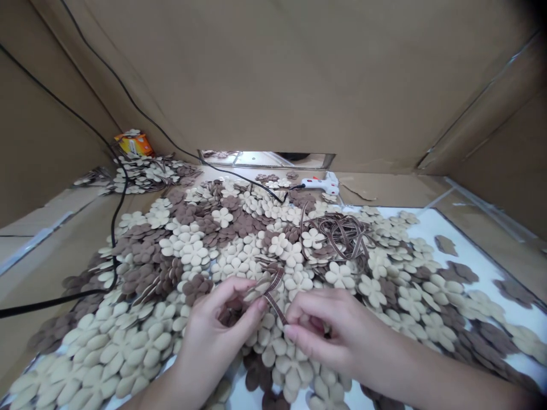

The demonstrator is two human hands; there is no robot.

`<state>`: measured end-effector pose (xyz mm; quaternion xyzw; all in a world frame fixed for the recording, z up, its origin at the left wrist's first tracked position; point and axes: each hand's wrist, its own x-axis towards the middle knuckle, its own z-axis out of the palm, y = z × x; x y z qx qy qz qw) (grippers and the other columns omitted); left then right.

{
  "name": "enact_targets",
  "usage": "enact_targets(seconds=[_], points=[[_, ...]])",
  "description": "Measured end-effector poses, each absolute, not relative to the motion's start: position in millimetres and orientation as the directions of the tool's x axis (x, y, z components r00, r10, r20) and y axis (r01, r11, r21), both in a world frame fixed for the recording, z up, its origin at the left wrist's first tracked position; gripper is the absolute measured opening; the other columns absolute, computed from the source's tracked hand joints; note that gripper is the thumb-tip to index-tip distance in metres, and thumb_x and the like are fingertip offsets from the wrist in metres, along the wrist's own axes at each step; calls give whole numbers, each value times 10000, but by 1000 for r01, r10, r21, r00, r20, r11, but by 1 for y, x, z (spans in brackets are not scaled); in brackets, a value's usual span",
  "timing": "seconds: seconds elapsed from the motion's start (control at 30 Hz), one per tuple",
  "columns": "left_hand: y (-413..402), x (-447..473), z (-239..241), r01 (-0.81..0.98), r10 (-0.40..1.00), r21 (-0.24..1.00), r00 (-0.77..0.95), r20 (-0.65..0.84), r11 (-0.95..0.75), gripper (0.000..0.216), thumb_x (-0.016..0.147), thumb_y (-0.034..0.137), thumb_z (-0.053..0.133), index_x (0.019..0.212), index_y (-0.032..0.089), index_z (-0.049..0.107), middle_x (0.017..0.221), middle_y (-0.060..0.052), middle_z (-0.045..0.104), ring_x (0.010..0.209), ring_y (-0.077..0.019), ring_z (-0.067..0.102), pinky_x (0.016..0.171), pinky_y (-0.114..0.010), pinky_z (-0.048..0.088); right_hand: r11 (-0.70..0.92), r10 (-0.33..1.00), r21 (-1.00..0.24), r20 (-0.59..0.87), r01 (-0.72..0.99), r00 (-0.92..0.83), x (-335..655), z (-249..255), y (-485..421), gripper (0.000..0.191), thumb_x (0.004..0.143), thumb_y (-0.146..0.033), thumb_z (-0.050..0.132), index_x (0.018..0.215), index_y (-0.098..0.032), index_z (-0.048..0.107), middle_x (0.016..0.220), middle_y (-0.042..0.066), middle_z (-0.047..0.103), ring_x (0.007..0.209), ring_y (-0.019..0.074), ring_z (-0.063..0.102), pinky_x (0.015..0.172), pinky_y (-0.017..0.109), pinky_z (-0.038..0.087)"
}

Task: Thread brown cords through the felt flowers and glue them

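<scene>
My left hand (217, 330) pinches a cream felt flower (255, 291) together with a loop of brown striped ribbon (273, 287). My right hand (329, 330) is closed in a pinch on the lower end of the same ribbon, just right of the left hand. Both hands hover over a thick spread of cream and brown felt flowers (192, 250) on a white surface (465, 245). A loose tangle of the brown ribbon (342, 233) lies on the flowers behind my hands.
A white hot glue gun (318, 184) lies at the back, its black cable (115, 228) running left across the flowers. An orange box (134, 144) sits at the back left beside another flower pile (149, 171). Cardboard walls (299, 74) enclose the area.
</scene>
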<state>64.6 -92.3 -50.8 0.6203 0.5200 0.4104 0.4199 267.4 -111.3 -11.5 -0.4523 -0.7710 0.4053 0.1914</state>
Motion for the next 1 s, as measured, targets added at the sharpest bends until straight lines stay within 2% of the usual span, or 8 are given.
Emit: enact_targets(seconds=[0.2,0.33,0.5,0.6,0.77,0.83,0.9,1.0], points=[[-92,61,-58,340,973,925,207,102,-170,90,771,282,666,851,253,634,762,25,657,706,-136,608,627,-165,475,201,862,-842,-90,501,-498,267,-11,-113,180,884,-329,510,796,-185,572,622,-40,480,577,81,442,536,197,325],[-94,60,-58,358,965,917,247,88,-175,89,805,309,629,867,246,632,772,13,660,672,-133,599,591,-171,466,37,864,-914,-175,404,-473,268,-3,-114,199,879,-351,531,797,-179,585,631,-40,498,578,79,435,537,196,329],[-93,63,-52,375,966,912,250,72,-165,123,804,332,614,792,211,634,658,7,607,590,-132,558,539,-192,433,-256,828,-967,-220,1,-516,271,-2,-113,254,899,-386,513,900,-158,624,593,-40,487,531,70,441,535,200,345],[-90,67,-46,267,966,964,248,-74,5,209,774,350,634,656,190,569,553,21,547,516,-115,520,490,-189,400,-267,870,-942,-146,-201,-472,273,-8,-113,251,918,-349,493,896,-152,646,510,-54,446,463,57,397,506,194,317],[-92,66,-26,10,820,891,387,-423,455,253,728,383,653,633,184,530,534,10,591,477,-124,561,499,-220,441,-286,873,-937,-170,-199,-457,278,-4,-113,258,876,-379,554,811,-146,644,481,-51,429,446,48,372,493,191,284],[-92,55,-12,147,660,792,475,-582,593,224,623,316,731,667,182,557,527,28,585,456,-111,534,458,-206,421,-291,856,-943,-181,-162,-484,283,1,-113,267,873,-390,558,796,-148,638,490,-46,426,454,50,367,486,190,272],[-84,39,3,411,495,708,514,-700,574,272,487,174,778,678,174,585,539,39,592,474,-102,526,427,-176,389,-288,833,-948,-178,-135,-524,290,6,-114,267,882,-395,543,802,-157,633,498,-46,416,459,53,360,488,193,279],[-54,6,23,485,722,824,453,-523,292,117,613,196,700,634,175,587,649,15,635,613,-130,608,531,-183,470,-282,825,-954,-189,-98,-533,302,13,-117,272,892,-407,523,807,-172,632,522,-41,425,467,57,359,515,204,311]])
